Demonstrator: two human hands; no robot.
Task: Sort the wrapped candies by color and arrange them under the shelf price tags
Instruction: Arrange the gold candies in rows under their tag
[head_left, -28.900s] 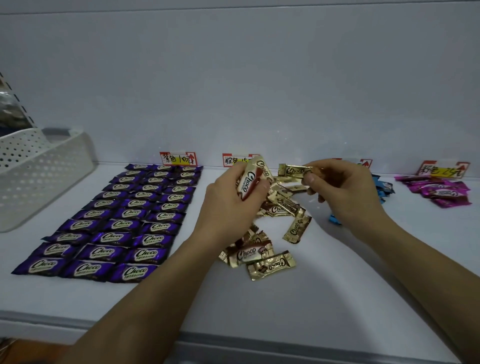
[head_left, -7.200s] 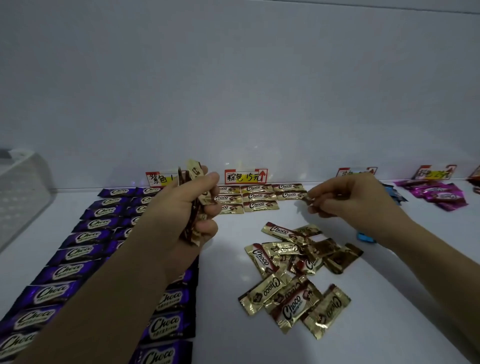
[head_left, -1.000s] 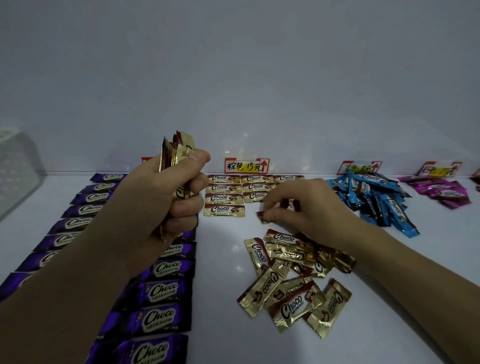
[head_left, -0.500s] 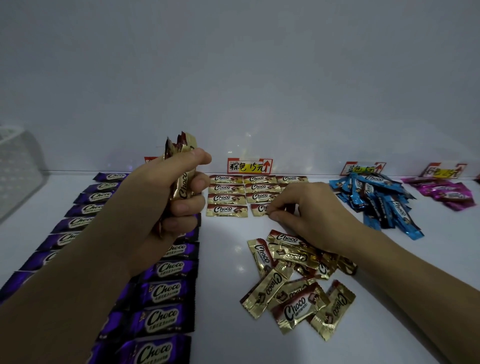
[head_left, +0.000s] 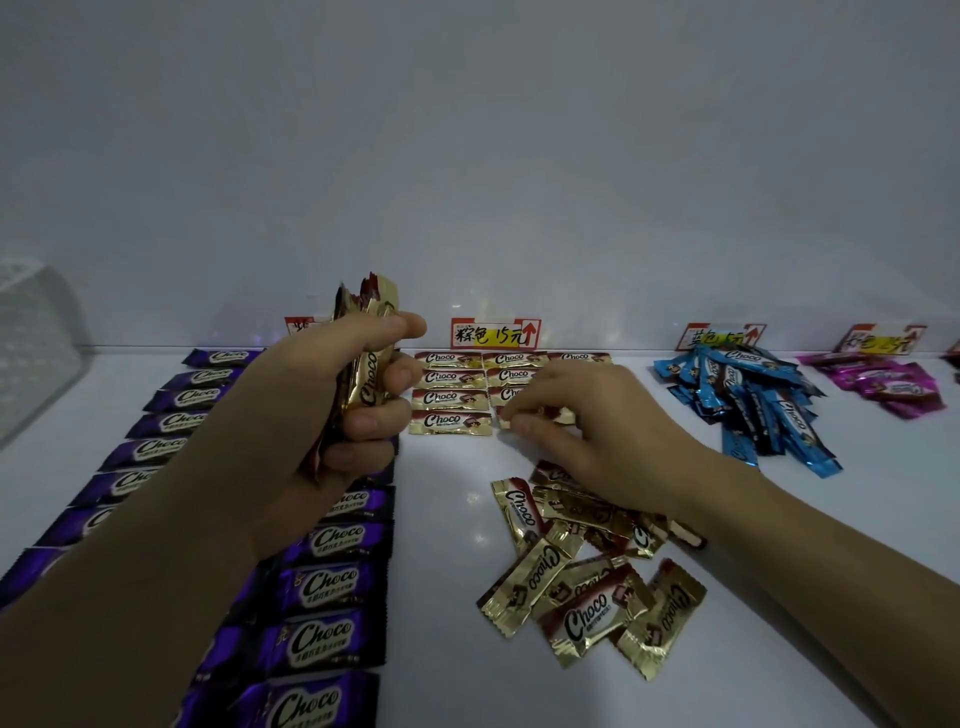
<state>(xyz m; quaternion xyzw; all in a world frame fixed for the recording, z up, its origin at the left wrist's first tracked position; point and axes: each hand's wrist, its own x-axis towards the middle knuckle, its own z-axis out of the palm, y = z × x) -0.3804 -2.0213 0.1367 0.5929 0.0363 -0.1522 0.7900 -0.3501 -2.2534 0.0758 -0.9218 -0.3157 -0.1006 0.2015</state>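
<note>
My left hand (head_left: 332, 415) grips an upright stack of gold candies (head_left: 366, 358) above the shelf. My right hand (head_left: 597, 436) pinches one gold candy (head_left: 540, 415) flat on the shelf, at the fourth row of the gold grid (head_left: 452, 397) under the brown price tag (head_left: 493, 334). A loose heap of gold candies (head_left: 582, 577) lies in front of that hand. Purple candies (head_left: 322, 582) lie in neat rows at the left, partly hidden by my left arm.
A heap of blue candies (head_left: 753, 400) lies under its tag (head_left: 719, 338). Pink candies (head_left: 883, 379) lie under the tag (head_left: 880, 340) at the far right. A white perforated basket (head_left: 36, 353) stands at the far left. The white back wall rises behind the tags.
My right hand carried a gold candy from the loose heap back to the grid and has set it down in the fourth row. The left hand stays raised with its stack.
</note>
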